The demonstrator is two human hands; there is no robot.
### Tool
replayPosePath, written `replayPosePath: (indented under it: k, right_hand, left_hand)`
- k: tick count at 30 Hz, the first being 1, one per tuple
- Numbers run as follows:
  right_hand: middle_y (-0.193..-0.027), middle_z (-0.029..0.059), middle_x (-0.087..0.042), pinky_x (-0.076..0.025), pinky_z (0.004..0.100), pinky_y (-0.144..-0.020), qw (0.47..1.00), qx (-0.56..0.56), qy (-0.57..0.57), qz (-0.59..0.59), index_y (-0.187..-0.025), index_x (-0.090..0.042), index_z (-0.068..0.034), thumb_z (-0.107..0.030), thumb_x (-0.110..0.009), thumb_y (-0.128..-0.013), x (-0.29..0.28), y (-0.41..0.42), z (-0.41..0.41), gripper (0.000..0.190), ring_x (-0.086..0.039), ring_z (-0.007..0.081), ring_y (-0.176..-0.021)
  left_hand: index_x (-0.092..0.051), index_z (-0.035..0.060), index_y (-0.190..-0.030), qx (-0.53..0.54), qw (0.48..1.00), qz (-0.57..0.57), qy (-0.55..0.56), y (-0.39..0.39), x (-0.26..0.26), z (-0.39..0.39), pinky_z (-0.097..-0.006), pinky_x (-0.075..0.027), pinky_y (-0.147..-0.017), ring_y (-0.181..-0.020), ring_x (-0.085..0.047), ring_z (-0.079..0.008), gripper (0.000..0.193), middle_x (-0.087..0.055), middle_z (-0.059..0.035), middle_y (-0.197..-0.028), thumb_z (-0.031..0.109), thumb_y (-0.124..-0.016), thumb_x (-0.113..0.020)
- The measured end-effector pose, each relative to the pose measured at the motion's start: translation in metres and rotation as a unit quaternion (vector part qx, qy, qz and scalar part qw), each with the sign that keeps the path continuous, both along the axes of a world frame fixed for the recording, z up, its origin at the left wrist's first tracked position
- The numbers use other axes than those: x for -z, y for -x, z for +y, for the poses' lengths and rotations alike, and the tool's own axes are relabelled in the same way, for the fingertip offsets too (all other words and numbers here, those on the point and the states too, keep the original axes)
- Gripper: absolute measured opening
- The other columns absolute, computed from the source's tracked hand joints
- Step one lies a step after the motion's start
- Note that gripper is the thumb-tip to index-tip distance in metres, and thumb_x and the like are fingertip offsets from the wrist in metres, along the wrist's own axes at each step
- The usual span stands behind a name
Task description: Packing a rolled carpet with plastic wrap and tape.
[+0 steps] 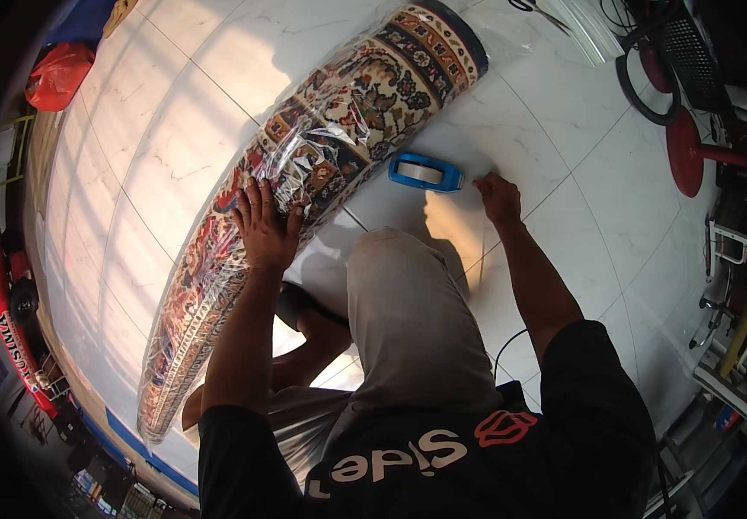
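A rolled patterned carpet (406, 71) in clear plastic wrap (341, 133) lies diagonally across the floor before me. My left hand (266, 224) presses flat on the wrapped roll near its middle, fingers a little spread. To the right of the roll, a blue tape dispenser (456, 180) with a roll of pale tape (419, 172) rests on the tiles. My right hand (502, 198) is just right of the dispenser's cutting end, apart from it, with fingers curled and thumb against the index finger. Whether a bit of clear tape is pinched there is too small to tell.
Scissors (542, 14) and a clear plastic strip (581, 29) lie at the upper right. A red-based stand (683, 152) and metal frames line the right side. A red plastic bag (59, 76) sits upper left; a red toy-like vehicle (7, 324) stands far left.
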State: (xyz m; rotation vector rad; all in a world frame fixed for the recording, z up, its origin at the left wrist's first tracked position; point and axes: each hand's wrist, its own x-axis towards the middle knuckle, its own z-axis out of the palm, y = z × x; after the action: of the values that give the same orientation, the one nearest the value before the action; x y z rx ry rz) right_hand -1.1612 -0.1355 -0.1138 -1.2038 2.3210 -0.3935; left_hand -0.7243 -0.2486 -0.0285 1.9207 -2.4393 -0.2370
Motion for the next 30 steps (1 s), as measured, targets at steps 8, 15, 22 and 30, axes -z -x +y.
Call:
replayPosePath:
  k: [8, 15, 22, 30]
  right_hand:
    - [-0.077, 0.0135, -0.067, -0.051, 0.0384, -0.064, 0.981, -0.160, 0.106, -0.010, -0.084, -0.067, -0.003, -0.023, -0.075, -0.089, -0.098, -0.007, -0.016, 0.022, -0.063, 0.0311, -0.065]
    - [-0.074, 0.0059, -0.066, -0.047, 0.0272, -0.058, 0.897, -0.253, 0.235, -0.277, -0.087, -0.070, -0.001, -0.009, -0.074, -0.091, -0.211, -0.176, -0.118, 0.010, -0.059, 0.0096, -0.064]
    - [-0.075, 0.0001, -0.065, -0.047, 0.0218, -0.058, 0.814, -0.070, 0.140, -0.560, -0.089, -0.067, -0.004, -0.020, -0.072, -0.095, -0.127, -0.305, -0.158, 0.017, -0.056, 0.0058, -0.064]
    - [-0.077, 0.0029, -0.067, -0.049, 0.0251, -0.058, 0.847, 0.163, 0.073, -0.501, -0.090, -0.066, -0.004, -0.033, -0.074, -0.093, -0.088, -0.334, -0.137, 0.030, -0.059, 0.0104, -0.062]
  left_hand:
    - [-0.033, 0.0039, -0.155, -0.026, 0.999, 0.038, 0.022, 0.000, -0.003, 0.005, -0.0614, -0.010, -0.120, -0.151, -0.015, -0.0470, 0.084, -0.024, -0.0216, -0.163, 0.055, -0.093, -0.055]
    - [-0.031, 0.0055, -0.156, -0.044, 0.997, 0.055, 0.021, -0.009, -0.003, 0.010, -0.0585, -0.005, -0.122, -0.153, -0.010, -0.0419, 0.085, -0.021, -0.0189, -0.165, 0.058, -0.093, -0.053]
    - [-0.033, 0.0085, -0.156, -0.036, 0.996, 0.080, 0.002, 0.001, -0.004, 0.010, -0.0557, -0.004, -0.124, -0.154, -0.011, -0.0391, 0.081, -0.021, -0.0145, -0.166, 0.055, -0.093, -0.051]
    - [-0.034, 0.0095, -0.156, -0.037, 0.995, 0.095, 0.014, -0.006, -0.001, 0.011, -0.0571, -0.005, -0.123, -0.154, -0.011, -0.0395, 0.080, -0.020, -0.0139, -0.166, 0.051, -0.091, -0.053]
